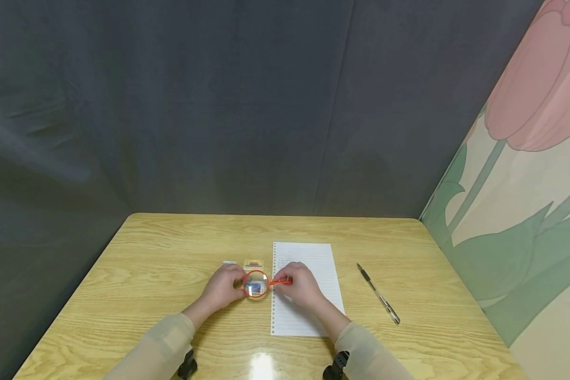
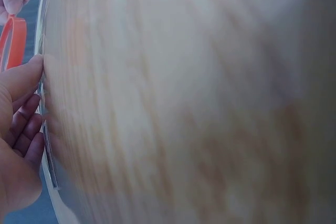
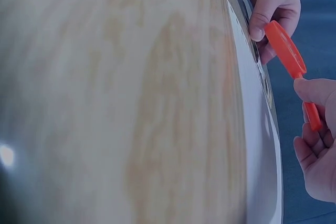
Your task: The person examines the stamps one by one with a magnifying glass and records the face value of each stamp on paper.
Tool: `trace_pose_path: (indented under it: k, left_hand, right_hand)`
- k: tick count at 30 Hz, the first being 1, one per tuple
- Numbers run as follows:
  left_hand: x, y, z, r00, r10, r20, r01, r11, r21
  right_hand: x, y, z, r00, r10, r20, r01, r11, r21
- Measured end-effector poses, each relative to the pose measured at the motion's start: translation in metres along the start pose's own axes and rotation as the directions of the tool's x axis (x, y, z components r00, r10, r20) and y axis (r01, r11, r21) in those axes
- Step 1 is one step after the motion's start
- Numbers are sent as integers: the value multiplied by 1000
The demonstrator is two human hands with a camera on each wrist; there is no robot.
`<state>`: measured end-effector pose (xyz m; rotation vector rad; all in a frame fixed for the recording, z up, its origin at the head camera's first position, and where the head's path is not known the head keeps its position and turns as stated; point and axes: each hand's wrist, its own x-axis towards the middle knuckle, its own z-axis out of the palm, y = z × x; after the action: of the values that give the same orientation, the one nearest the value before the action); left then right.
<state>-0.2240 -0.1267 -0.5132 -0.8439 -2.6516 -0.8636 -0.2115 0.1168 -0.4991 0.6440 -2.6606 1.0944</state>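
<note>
My right hand (image 1: 300, 285) pinches the red handle (image 1: 281, 282) of a magnifying glass (image 1: 256, 271) between thumb and fingers. In the right wrist view its orange-red rim (image 3: 286, 50) is tilted above the table. Through the lens shows a small blue-and-white printed piece (image 1: 256, 288). Just beyond the lens lies a small yellowish printed piece (image 1: 254, 264). My left hand (image 1: 224, 286) rests at the table just left of the lens, thumb and forefinger apart. In the left wrist view the thumb (image 2: 26, 77) is extended and the other fingers are loosely bent.
A lined sheet of paper (image 1: 313, 316) with punched holes lies under my right hand, faint drawing near its top. To its right lies a black-and-clear pen (image 1: 379, 294). A small white piece (image 1: 229, 262) shows behind my left hand. A dark curtain (image 1: 266, 132) hangs behind the wooden table (image 1: 171, 248).
</note>
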Motion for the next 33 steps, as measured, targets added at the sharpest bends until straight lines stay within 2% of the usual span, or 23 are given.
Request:
trace_pose_path:
  k: [7, 24, 33]
  left_hand:
    - [0, 0, 0, 1000, -2, 5, 2, 1000, -9]
    - [0, 1, -1, 1000, -17, 25, 17, 1000, -8]
    - [0, 4, -2, 1000, -13, 15, 13, 1000, -12]
  right_hand:
    - [0, 0, 1, 1000, -9, -8, 9, 1000, 4]
    - [-1, 3, 2, 998, 50, 25, -50, 998, 31]
    - [-1, 1, 1, 997, 69, 31, -70, 997, 41]
